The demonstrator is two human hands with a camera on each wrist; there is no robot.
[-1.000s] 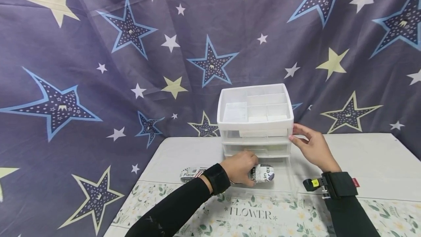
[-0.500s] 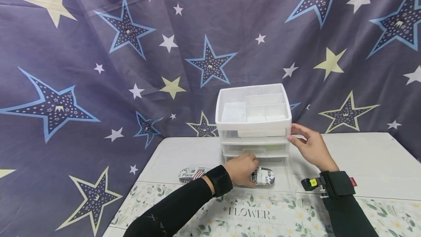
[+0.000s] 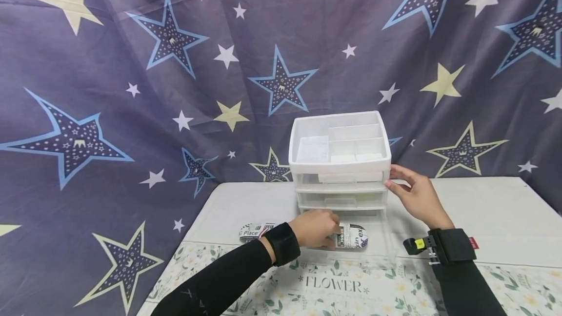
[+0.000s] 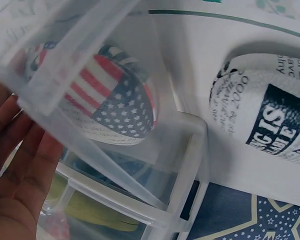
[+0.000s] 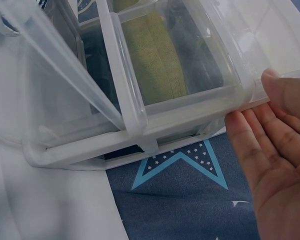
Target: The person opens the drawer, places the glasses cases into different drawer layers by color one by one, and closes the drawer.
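A white drawer unit [image 3: 342, 167] stands on the table, its clear bottom drawer [image 3: 381, 245] pulled out. Inside that drawer lies an oval case [image 3: 352, 236] printed with lettering, looking like a glasses case; its flag print shows through the clear wall in the left wrist view. My left hand [image 3: 313, 229] is over the drawer at the case's left end, its fingers [image 4: 45, 150] extended and loose. My right hand [image 3: 419, 199] touches the unit's right side, thumb at the front corner and fingers [image 5: 250, 145] fairly straight along the side.
A second printed case [image 3: 256, 231] lies on the table left of the drawer, partly behind my left wrist. An olive-coloured item [image 5: 152, 55] shows inside a drawer above. The unit's top has a divided tray [image 3: 355, 148]. A star-patterned cloth [image 3: 110, 87] hangs behind the table.
My left hand has drawn slightly left off the case, leaving more of it visible in the drawer. The right hand keeps its place on the unit.
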